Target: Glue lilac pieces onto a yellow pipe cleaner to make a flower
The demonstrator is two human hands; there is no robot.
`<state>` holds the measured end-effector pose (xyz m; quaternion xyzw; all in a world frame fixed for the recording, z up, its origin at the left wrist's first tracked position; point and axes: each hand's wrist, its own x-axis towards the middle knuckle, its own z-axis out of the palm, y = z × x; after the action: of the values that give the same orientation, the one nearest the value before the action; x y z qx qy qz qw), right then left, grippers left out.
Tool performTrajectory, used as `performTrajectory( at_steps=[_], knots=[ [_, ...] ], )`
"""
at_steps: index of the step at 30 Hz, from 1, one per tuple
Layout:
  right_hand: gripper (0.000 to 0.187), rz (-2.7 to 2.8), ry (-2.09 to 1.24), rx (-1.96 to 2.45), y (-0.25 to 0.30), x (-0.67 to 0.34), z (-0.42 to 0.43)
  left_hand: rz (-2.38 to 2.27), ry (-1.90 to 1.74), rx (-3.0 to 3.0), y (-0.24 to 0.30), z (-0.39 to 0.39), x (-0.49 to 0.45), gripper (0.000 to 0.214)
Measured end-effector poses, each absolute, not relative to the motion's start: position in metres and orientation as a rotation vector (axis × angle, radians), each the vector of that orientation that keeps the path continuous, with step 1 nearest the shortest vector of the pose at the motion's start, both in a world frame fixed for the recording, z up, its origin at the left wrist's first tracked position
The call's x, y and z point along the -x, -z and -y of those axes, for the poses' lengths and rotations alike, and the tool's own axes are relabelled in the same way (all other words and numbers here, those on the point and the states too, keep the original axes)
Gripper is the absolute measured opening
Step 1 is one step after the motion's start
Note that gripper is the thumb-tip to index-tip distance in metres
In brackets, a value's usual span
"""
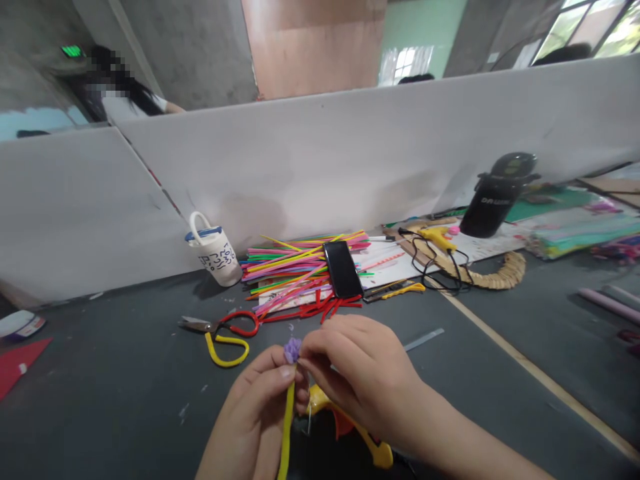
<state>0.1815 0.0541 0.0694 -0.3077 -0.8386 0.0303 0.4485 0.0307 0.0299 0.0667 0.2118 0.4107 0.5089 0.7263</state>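
My left hand [267, 393] is closed on a yellow pipe cleaner [287, 427], which hangs down past the palm. At its upper end sits a small purple flower-like cluster [293, 349], between the fingertips of both hands. My right hand [367, 363] pinches at the cluster's right side; the fingertips are partly hidden. Under the right wrist lies a yellow glue gun [383, 455] with an orange trigger, partly covered by the hand. Left of my hands rest scissors [200, 325] with one red and one yellow wrapped handle, blades apart.
Behind my hands lie many coloured pipe cleaners [285, 267] with a black phone [343, 269] on them. A white cup [220, 257] stands left, a black bottle [495, 200] right. Another yellow glue gun [437, 238] with its cable lies near the white partition [320, 153]. A person [127, 93] is beyond it.
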Motion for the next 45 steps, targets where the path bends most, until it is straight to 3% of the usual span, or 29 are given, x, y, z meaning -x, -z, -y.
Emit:
performTrajectory(
  at_steps=[5,10,15,27,36,45],
  knots=[
    [0.004,1.937,-0.541,0.799,-0.077,-0.182,-0.051,-0.841,-1.120,-0.460,-0.065,-0.032,-0.028,0.004],
    [0.031,1.663,-0.907,0.873,-0.083,-0.178,-0.050,-0.814,-1.166,-0.461,-0.066,-0.030,-0.029,0.007],
    [0.030,1.663,-1.167,0.844,-0.084,-0.177,-0.050,-0.779,-1.174,-0.534,-0.064,-0.031,-0.030,0.019],
    [0.032,1.638,-1.032,0.846,-0.084,-0.167,-0.034,-0.493,-1.075,-0.592,-0.043,-0.034,-0.026,0.028],
    [0.026,1.598,-0.997,0.863,-0.082,-0.165,-0.036,-0.791,-1.119,-0.685,-0.049,-0.031,-0.030,0.024],
    [0.023,1.610,-0.968,0.808,-0.081,-0.164,-0.037,-0.805,-1.143,-0.783,-0.040,-0.035,-0.022,0.025]
  ],
)
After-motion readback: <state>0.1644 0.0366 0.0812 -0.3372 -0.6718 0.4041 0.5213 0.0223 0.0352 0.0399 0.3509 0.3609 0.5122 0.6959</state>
